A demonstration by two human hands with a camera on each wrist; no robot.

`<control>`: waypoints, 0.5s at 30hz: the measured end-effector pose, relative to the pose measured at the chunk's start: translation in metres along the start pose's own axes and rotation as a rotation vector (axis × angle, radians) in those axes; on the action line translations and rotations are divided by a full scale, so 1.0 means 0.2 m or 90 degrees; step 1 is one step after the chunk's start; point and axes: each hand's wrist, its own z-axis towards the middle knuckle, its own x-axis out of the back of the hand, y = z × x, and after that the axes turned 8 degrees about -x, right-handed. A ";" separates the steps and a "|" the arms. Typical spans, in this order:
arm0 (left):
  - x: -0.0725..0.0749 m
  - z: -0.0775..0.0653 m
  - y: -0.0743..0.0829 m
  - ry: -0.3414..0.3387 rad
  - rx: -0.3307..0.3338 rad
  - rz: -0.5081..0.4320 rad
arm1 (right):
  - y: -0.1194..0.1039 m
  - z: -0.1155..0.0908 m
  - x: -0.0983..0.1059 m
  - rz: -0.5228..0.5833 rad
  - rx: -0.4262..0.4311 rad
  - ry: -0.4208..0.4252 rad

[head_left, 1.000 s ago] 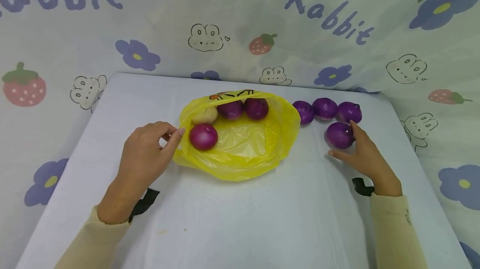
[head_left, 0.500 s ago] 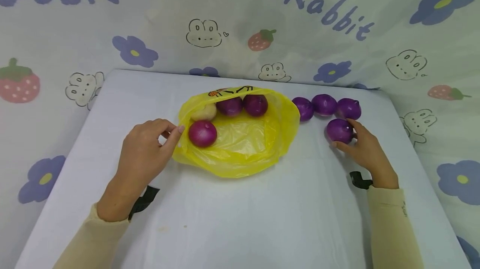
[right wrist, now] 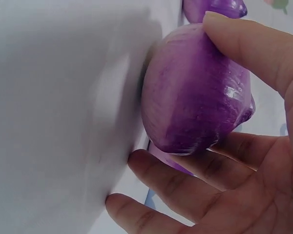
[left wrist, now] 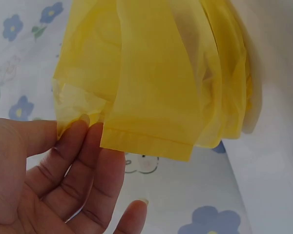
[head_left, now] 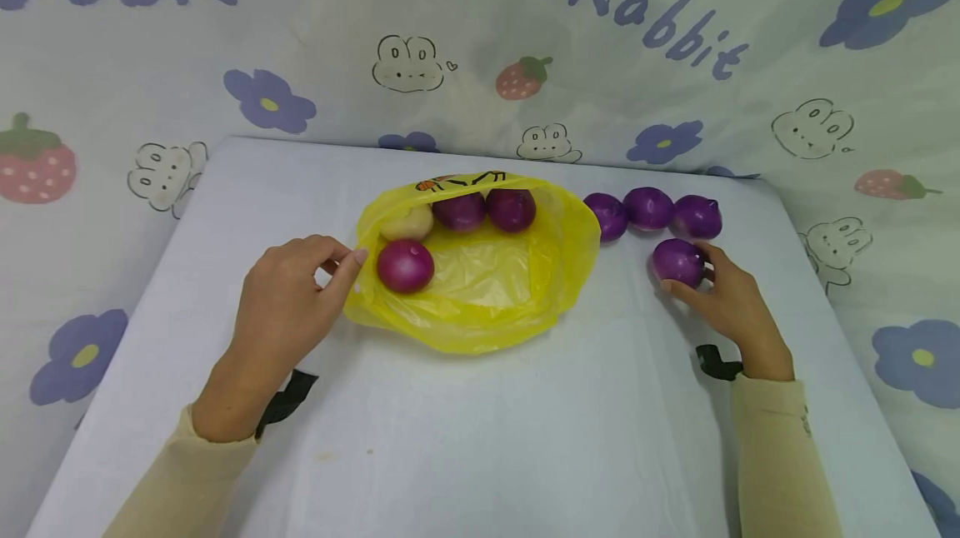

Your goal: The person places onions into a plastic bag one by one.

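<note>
My left hand pinches the left rim of a yellow plastic bag between thumb and fingertips; in the left wrist view the fingers hold the film of the bag. Its mouth faces me. Inside lie a red onion, two darker red onions and a pale yellowish round vegetable. On the right, my right hand holds a purple onion, thumb on one side and fingers on the other. The right wrist view has this onion close to the white surface.
Behind the right hand, three purple onions sit in a row, the left one against the bag, then the middle onion and the right onion. The white tabletop ends at a printed cloth backdrop.
My right thumb and fingers have closed in around the front purple onion. The left hand keeps its pinch on the bag. The head view has shifted slightly.
</note>
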 end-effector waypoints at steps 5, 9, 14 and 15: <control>0.00 0.00 0.00 0.001 0.005 0.000 | -0.02 -0.01 0.00 0.002 -0.004 0.001; 0.00 0.00 0.00 -0.002 0.005 0.001 | -0.02 -0.04 -0.01 0.002 -0.001 -0.003; -0.01 0.00 0.00 -0.003 0.006 0.001 | -0.02 -0.07 -0.01 0.004 0.014 -0.001; -0.01 0.00 0.00 -0.002 0.006 0.001 | -0.02 -0.07 -0.01 0.007 0.017 -0.002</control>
